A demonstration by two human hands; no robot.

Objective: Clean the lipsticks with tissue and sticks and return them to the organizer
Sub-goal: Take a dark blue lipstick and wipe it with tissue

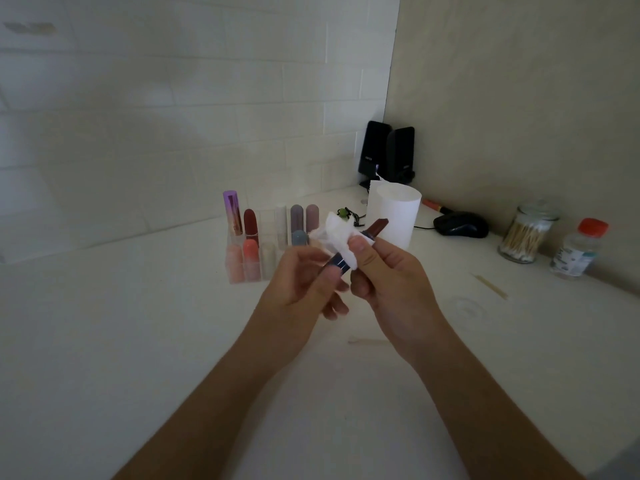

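Currently, the lipstick (378, 226) is held between both grips above the counter (104, 323): its dark base is pinched by the curled left grip (301, 282), and a white tissue (341, 237) is wrapped around its middle by the closed right grip (391, 282). Its brown tip is left bare just beyond the right grip. The organizer (239, 273) is seen just behind the left grip.

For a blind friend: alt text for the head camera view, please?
Over a white counter, the left hand grips the dark base of an open brown lipstick while the right hand pinches crumpled white tissue round its middle. A clear plastic organizer of lipsticks stands behind.
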